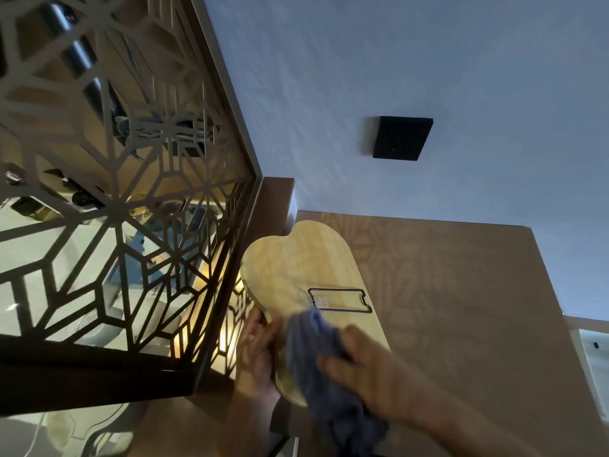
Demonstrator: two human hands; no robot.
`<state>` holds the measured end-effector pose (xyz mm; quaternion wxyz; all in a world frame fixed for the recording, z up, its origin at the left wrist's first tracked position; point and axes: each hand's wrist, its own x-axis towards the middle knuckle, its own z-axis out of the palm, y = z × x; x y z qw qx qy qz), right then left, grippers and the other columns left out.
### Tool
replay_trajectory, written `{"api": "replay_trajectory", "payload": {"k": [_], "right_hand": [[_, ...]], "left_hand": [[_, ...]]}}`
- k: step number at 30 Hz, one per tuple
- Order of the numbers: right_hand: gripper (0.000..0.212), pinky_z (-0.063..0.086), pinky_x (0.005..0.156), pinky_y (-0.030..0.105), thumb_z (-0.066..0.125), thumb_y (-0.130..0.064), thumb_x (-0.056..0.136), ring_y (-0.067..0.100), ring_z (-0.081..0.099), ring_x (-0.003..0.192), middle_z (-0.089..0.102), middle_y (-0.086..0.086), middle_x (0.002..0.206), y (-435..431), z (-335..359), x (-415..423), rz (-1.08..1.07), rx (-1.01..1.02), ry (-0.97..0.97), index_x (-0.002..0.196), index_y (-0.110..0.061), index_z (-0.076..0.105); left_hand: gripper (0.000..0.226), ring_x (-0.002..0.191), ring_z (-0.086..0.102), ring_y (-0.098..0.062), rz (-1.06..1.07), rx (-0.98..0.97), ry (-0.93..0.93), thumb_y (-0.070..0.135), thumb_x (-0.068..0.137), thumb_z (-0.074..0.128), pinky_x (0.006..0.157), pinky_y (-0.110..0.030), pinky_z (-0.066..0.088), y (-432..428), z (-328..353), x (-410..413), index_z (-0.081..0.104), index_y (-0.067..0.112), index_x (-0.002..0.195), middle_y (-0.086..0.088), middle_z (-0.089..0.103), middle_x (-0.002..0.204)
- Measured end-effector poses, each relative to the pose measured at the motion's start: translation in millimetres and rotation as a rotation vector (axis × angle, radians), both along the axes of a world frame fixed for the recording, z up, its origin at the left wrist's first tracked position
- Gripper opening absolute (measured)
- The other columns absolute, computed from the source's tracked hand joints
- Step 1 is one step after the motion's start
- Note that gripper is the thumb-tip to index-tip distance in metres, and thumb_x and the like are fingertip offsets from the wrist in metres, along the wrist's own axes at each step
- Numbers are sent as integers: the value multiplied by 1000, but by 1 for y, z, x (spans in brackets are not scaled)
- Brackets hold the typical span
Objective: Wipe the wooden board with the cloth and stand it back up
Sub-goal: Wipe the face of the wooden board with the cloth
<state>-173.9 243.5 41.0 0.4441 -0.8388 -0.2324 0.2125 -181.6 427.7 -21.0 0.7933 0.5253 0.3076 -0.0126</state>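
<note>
A pale, heart-shaped wooden board (296,268) lies tilted over a brown shelf top, with a thin black wire stand (339,300) showing across its lower half. My left hand (255,351) grips the board's left edge near its narrow end. My right hand (365,367) presses a crumpled blue cloth (316,361) onto the board's lower face; the cloth's tail hangs below my wrist. The board's bottom tip is hidden by the cloth and both hands.
A dark lattice screen (138,206) with geometric cut-outs stands close on the left, a lit room behind it. The brown shelf top (461,291) spreads to the right. A white wall with a black square plate (402,137) rises behind.
</note>
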Motion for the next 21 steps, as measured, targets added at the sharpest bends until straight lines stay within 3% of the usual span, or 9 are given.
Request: {"api": "replay_trajectory", "payload": {"k": [2, 4, 5, 7, 9, 11, 15, 18, 21], "right_hand": [[14, 49, 54, 27, 59, -37, 92, -3, 55, 59, 52, -7, 78, -1, 10, 37, -128, 12, -57, 79, -37, 53], [25, 45, 44, 25, 57, -33, 97, 7, 52, 57, 49, 2, 87, 4, 12, 78, -236, 2, -124, 78, -39, 43], [22, 43, 45, 22, 55, -33, 99, 12, 52, 60, 49, 5, 94, 10, 11, 98, -246, -35, -189, 82, -40, 43], [8, 46, 51, 19, 52, -33, 101, 20, 57, 73, 47, 11, 110, 27, 4, 128, -221, -139, -281, 101, -24, 52], [28, 56, 74, 29, 51, -33, 102, 29, 58, 93, 43, 13, 117, 50, -6, 146, -274, -104, -153, 124, -15, 52], [42, 49, 87, 42, 49, -33, 102, 36, 52, 109, 43, 18, 126, 74, -13, 155, -208, -209, -98, 139, -14, 43], [44, 42, 94, 52, 47, -36, 104, 43, 46, 119, 39, 27, 139, 88, -38, 165, -288, -212, -73, 141, -12, 44], [42, 43, 95, 46, 38, -28, 107, 39, 43, 124, 37, 21, 145, 57, -69, 165, -351, -317, -21, 148, -21, 42], [42, 41, 104, 45, 40, -31, 107, 40, 42, 125, 36, 20, 146, 11, -100, 170, -468, -490, 49, 148, -19, 39]], "left_hand": [[35, 100, 71, -26, 4, -82, -54, -14, 88, 58, 82, -37, 58, -1, 3, 3, 55, -5, 122, -10, 75, 105], [72, 113, 57, -44, 35, -60, -80, 3, 62, 72, 92, -60, 47, -4, 14, 4, 48, -13, 128, -31, 59, 121], [87, 113, 53, -47, 42, -46, -71, 14, 54, 74, 90, -64, 44, -7, 20, 3, 46, -13, 132, -32, 55, 123], [96, 108, 53, -42, 42, -7, -48, 24, 47, 75, 86, -56, 44, -11, 24, 3, 47, -9, 132, -25, 56, 119], [96, 109, 55, -42, 29, -5, -23, 25, 47, 76, 90, -61, 45, -12, 21, 5, 49, -3, 135, -26, 59, 121], [88, 111, 57, -46, -8, -37, -18, 21, 49, 77, 94, -67, 44, -13, 15, 7, 55, 4, 132, -26, 63, 122], [84, 108, 59, -43, -64, -33, 3, 24, 47, 78, 90, -61, 46, -8, 8, 8, 61, 15, 128, -15, 68, 113], [100, 113, 57, -44, -59, -1, -1, 28, 43, 77, 94, -63, 45, -7, 7, 9, 53, 5, 137, -25, 63, 122], [92, 109, 58, -36, 4, 64, -12, 19, 43, 76, 87, -49, 49, -6, 0, 9, 54, -6, 128, -13, 66, 111]]}}
